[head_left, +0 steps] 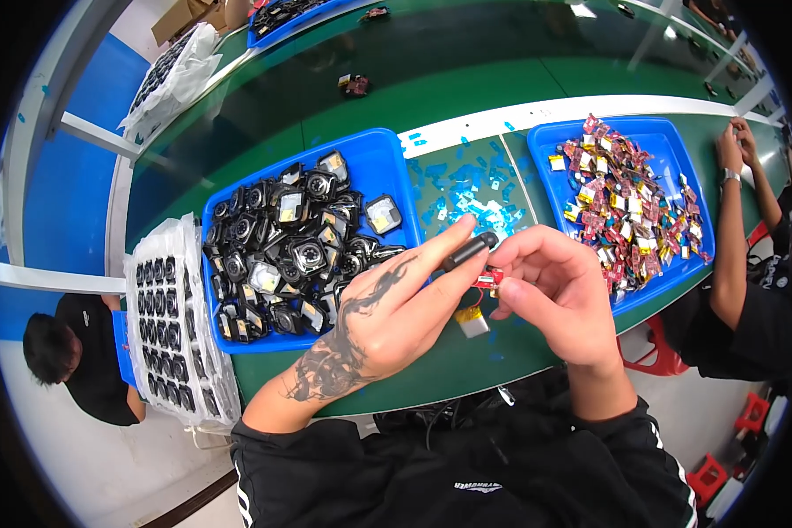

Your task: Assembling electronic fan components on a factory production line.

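My left hand point(403, 310), its wrist tattooed, reaches to the middle of the workbench. A black rod-shaped tool point(469, 253) sticks out between its fingers; the tool's other end is hidden. Facing it, my right hand point(561, 295) pinches a small red circuit board point(488, 279) between thumb and fingers. A silver battery with a yellow strip point(472, 322) hangs below the board on thin wires. The left fingertips are close to the board; whether they touch it is hidden.
Left stands a blue tray point(394, 163) of black watch cases, right a blue tray point(541, 141) of red boards with batteries. Blue film scraps point(475, 185) litter the green bench between them. Stacked watch-part trays point(163, 308) stand far left. Other people sit on both sides.
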`<state>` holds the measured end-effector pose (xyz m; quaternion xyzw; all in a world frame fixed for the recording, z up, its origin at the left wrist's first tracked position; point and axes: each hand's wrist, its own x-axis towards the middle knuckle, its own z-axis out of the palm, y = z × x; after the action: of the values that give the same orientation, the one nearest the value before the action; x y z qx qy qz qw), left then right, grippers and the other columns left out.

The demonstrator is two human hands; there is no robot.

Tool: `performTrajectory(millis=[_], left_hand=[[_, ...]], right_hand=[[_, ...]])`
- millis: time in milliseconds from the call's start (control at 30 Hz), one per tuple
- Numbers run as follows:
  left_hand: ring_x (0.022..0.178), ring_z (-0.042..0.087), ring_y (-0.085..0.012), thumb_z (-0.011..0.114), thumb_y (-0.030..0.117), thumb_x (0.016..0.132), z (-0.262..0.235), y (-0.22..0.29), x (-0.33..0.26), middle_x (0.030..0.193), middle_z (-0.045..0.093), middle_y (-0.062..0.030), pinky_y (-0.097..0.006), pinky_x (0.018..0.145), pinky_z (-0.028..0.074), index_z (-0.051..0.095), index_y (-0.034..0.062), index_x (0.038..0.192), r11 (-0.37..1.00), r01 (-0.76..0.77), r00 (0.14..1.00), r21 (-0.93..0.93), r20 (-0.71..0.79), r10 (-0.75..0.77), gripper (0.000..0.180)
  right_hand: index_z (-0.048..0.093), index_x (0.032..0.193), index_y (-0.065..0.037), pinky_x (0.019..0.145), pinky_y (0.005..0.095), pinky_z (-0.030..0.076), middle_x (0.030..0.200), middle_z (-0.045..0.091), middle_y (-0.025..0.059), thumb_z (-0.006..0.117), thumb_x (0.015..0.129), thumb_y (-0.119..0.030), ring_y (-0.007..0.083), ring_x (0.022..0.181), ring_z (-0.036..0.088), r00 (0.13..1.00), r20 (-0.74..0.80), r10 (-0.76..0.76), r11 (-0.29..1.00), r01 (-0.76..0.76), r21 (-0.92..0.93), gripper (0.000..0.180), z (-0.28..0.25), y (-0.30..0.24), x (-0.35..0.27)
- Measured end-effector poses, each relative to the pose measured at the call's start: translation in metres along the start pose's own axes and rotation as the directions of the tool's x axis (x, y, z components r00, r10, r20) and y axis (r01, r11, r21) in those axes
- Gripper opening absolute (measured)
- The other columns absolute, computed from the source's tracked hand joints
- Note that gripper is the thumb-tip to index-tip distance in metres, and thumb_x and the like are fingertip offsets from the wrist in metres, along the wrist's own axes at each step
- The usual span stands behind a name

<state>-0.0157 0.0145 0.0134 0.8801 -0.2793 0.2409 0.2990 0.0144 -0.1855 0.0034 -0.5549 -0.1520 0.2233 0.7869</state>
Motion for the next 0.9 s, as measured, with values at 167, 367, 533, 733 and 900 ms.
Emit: performTrajectory(millis=[167,367,533,733,900], left_hand=[[0.094,0.07,-0.0278,0.075,-0.008,0.068,0.002,-0.003,-0.002,0.117,0.066,-0.0194,-0.031,0.078,0.059,0.07,-0.0004,0.103,0.999,-0.013,1.0,0.029,0.015,0.013,0.036],[0.091,0.071,-0.0273,0.078,-0.005,0.067,0.002,-0.004,-0.002,0.116,0.066,-0.0193,-0.032,0.076,0.059,0.071,0.0007,0.099,0.998,-0.049,0.998,0.048,0.029,0.047,0.033],[0.089,0.071,-0.026,0.078,-0.004,0.068,0.005,-0.006,-0.004,0.117,0.066,-0.0182,-0.032,0.074,0.059,0.072,0.0017,0.099,0.997,-0.062,0.998,0.037,0.036,0.06,0.033],[0.078,0.07,-0.0185,0.073,-0.004,0.076,0.0,0.004,-0.002,0.095,0.07,-0.0135,-0.026,0.067,0.055,0.073,0.0024,0.1,0.855,0.439,0.887,-0.277,0.284,-0.364,0.025],[0.086,0.069,-0.0144,0.066,-0.008,0.086,0.001,0.006,0.0,0.095,0.07,-0.0124,-0.023,0.076,0.057,0.07,-0.0082,0.103,0.291,0.713,0.667,-0.638,0.487,-0.564,0.018]], right_hand=[[0.06,0.102,0.004,0.068,0.0219,0.053,0.096,0.061,0.0044,0.061,0.088,0.005,0.0084,0.078,0.063,0.999,0.019,0.035,0.999,-0.036,0.037,0.014,-0.004,0.003,0.001],[0.059,0.102,0.004,0.069,0.0221,0.054,0.095,0.061,0.0043,0.061,0.089,0.004,0.01,0.078,0.065,0.996,0.003,0.088,0.994,-0.088,0.06,0.012,-0.005,0.002,0.001],[0.058,0.099,0.002,0.073,0.0221,0.051,0.095,0.059,0.0028,0.062,0.091,0.0,0.0085,0.082,0.061,0.998,0.033,0.062,0.998,-0.062,0.016,0.009,-0.008,0.004,0.004],[0.055,0.1,0.001,0.076,0.0206,0.046,0.095,0.056,0.0019,0.06,0.093,-0.003,0.0066,0.089,0.053,0.998,-0.013,-0.055,0.996,0.054,-0.072,0.008,-0.008,0.009,-0.001],[0.055,0.103,0.0,0.071,0.0198,0.044,0.096,0.057,0.0035,0.062,0.091,-0.001,0.0063,0.089,0.054,0.988,-0.032,-0.15,0.973,0.141,-0.183,0.014,0.002,0.01,-0.006]])
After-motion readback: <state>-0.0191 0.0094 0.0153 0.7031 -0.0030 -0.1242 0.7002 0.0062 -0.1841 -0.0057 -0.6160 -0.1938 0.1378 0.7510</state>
